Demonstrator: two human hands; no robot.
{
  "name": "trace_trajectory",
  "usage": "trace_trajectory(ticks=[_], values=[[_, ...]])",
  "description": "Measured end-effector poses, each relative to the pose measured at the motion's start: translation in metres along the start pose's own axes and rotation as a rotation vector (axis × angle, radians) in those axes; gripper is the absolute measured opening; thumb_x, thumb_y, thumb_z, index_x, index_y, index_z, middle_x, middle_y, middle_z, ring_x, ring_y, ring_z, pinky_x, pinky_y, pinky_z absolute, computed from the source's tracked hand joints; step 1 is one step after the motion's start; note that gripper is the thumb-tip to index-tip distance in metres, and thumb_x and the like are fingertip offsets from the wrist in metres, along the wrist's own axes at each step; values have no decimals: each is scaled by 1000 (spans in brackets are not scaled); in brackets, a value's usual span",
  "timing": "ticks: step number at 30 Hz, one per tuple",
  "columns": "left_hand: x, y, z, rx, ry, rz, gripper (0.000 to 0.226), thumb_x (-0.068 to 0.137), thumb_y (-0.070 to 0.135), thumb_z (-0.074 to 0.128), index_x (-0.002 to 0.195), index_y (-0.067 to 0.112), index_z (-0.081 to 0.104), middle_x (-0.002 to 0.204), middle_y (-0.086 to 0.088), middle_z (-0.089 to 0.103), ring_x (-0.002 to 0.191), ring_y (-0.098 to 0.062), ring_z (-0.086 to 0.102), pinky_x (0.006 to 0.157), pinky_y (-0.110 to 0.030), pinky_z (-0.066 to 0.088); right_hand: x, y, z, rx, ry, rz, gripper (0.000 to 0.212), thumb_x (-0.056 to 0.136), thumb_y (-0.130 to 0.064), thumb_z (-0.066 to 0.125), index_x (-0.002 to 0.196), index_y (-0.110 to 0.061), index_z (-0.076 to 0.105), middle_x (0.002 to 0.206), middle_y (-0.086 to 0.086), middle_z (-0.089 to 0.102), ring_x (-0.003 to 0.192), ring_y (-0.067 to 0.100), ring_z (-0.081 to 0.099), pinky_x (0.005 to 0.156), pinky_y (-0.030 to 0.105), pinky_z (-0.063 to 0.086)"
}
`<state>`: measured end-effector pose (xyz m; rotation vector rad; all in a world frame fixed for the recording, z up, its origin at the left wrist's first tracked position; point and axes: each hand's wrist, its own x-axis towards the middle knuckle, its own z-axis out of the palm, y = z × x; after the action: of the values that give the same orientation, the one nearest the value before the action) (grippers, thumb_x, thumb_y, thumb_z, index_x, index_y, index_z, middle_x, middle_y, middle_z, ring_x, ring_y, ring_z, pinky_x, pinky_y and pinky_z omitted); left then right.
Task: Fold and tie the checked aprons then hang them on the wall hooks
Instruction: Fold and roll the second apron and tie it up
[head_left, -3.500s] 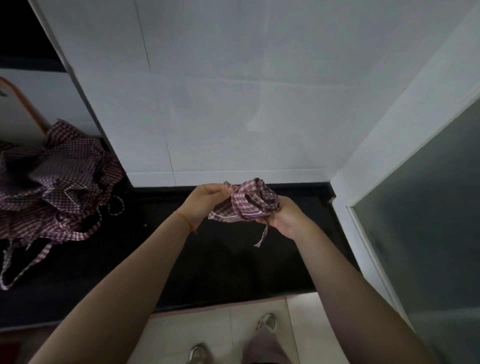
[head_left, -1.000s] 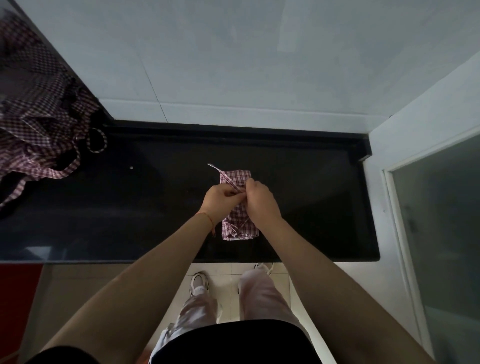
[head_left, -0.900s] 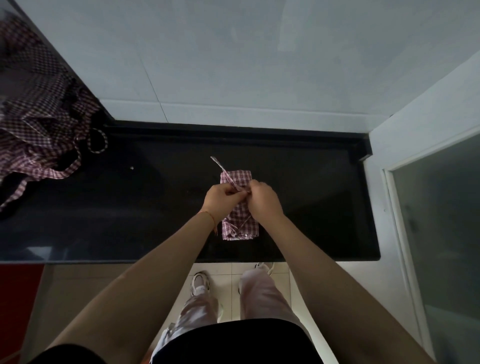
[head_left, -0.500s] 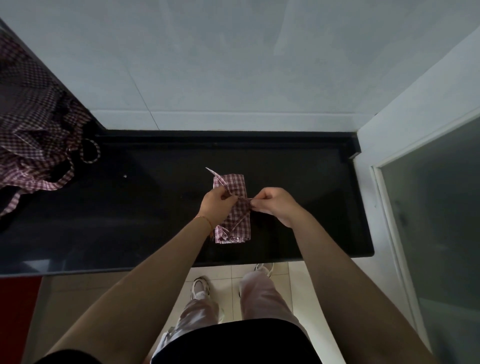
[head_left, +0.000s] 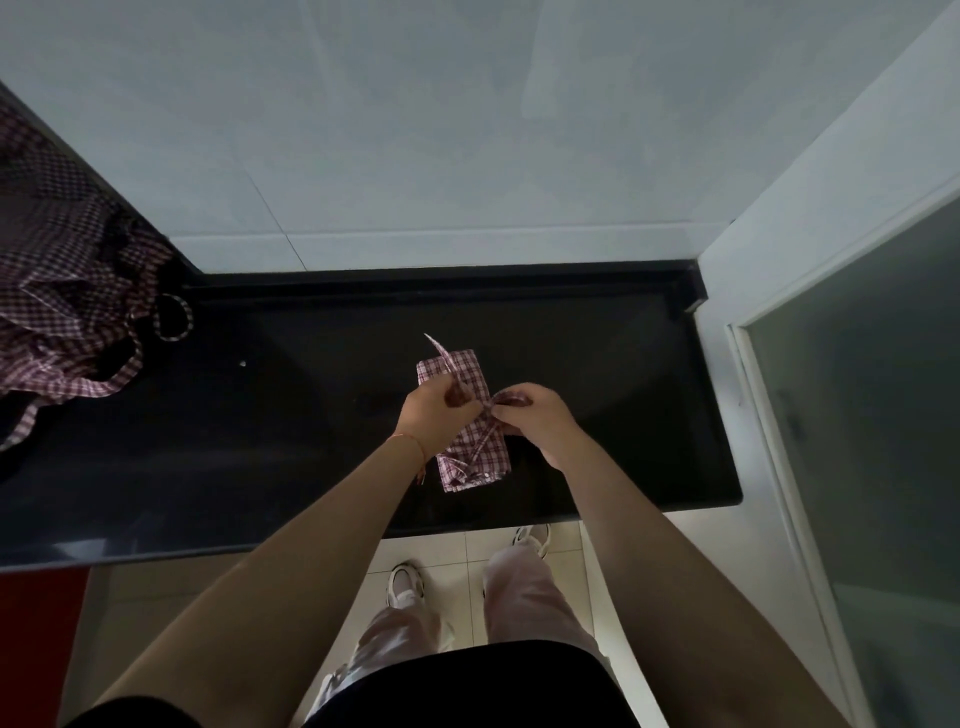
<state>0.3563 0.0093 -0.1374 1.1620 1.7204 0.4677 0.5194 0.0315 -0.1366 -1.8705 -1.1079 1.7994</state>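
A folded red-and-white checked apron (head_left: 475, 452) lies as a narrow bundle on the black countertop (head_left: 311, 415), near its middle. My left hand (head_left: 434, 410) pinches one apron strap, whose loose end sticks up past the bundle's far edge. My right hand (head_left: 535, 415) pinches the other strap just to the right; the straps cross between my fingers over the bundle's middle. My hands hide the centre of the bundle. No wall hooks are in view.
A heap of unfolded checked aprons (head_left: 67, 291) lies at the counter's left end, straps trailing. A white tiled wall (head_left: 467, 130) stands behind the counter. A white frame with a frosted glass door (head_left: 872, 441) is on the right. My feet are on pale floor tiles below.
The bundle was held in the air 3.5 s ago and now lies on the counter. In the last second my right hand drew its strap out to the right, then came back toward the left hand.
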Motion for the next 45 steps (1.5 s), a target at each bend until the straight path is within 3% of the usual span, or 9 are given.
trace_trajectory(ticks=[10, 14, 19, 22, 28, 34, 36, 40, 45], values=[[-13, -8, -3, 366, 25, 199, 5, 91, 23, 69, 92, 18, 68, 91, 8, 58, 84, -9, 55, 74, -19, 43, -7, 5, 15, -161, 124, -135, 10, 87, -17, 75, 93, -14, 68, 92, 3, 71, 90, 19, 69, 84, 38, 59], [-17, -10, -6, 434, 120, 225, 18, 96, 18, 61, 79, 16, 58, 83, 1, 55, 75, -14, 52, 62, -19, 35, -14, 2, 26, -145, 149, -144, 9, 87, -18, 74, 88, -15, 66, 91, 5, 71, 88, 20, 69, 86, 43, 58], [-29, 0, -4, 503, 301, 151, 10, 100, 15, 49, 98, 10, 57, 94, 0, 49, 84, -14, 47, 67, -27, 39, -28, -14, 38, -3, 163, -100, 9, 89, -19, 72, 95, -13, 68, 93, 2, 72, 88, 16, 69, 86, 37, 58], [-31, 9, -9, 394, 285, 52, 11, 101, 17, 48, 101, 9, 56, 96, -3, 56, 83, -16, 56, 67, -27, 46, -36, -28, 44, 21, 208, -123, 12, 87, -20, 73, 91, -10, 68, 90, 4, 71, 87, 19, 69, 84, 37, 58], [-38, 11, -24, 64, 294, -87, 22, 98, 24, 57, 79, 13, 54, 75, 0, 56, 64, -12, 52, 52, -22, 36, -49, -46, 52, -10, 250, -148, 11, 88, -20, 72, 97, -13, 68, 95, 0, 70, 90, 15, 66, 84, 34, 54], [-38, 5, -33, 67, 3, -159, 39, 97, 35, 59, 64, 15, 51, 60, 1, 48, 53, -10, 43, 52, -21, 38, -55, -33, 64, -116, 244, -112, 9, 90, -21, 69, 96, -15, 66, 95, 0, 68, 90, 16, 65, 84, 34, 55], [-41, 6, -36, 0, -59, -160, 34, 97, 33, 59, 69, 13, 56, 65, 0, 54, 58, -10, 49, 57, -22, 46, -57, -32, 66, -129, 250, -117, 8, 91, -21, 68, 95, -15, 65, 95, 1, 67, 90, 16, 64, 87, 37, 55], [-46, 3, -38, -503, -122, -254, 16, 96, 18, 60, 99, 4, 64, 101, -11, 69, 95, -21, 67, 93, -40, 56, -58, -36, 66, -207, 265, -168, 3, 94, -21, 63, 93, -19, 63, 92, -2, 65, 86, 13, 63, 77, 28, 53], [-49, 1, -35, -807, -94, -301, 18, 98, 13, 56, 108, -1, 63, 110, -17, 68, 102, -27, 68, 93, -41, 56, -53, -41, 70, -316, 311, -218, 3, 97, -19, 60, 93, -18, 61, 91, -3, 63, 82, 9, 61, 70, 22, 49]])
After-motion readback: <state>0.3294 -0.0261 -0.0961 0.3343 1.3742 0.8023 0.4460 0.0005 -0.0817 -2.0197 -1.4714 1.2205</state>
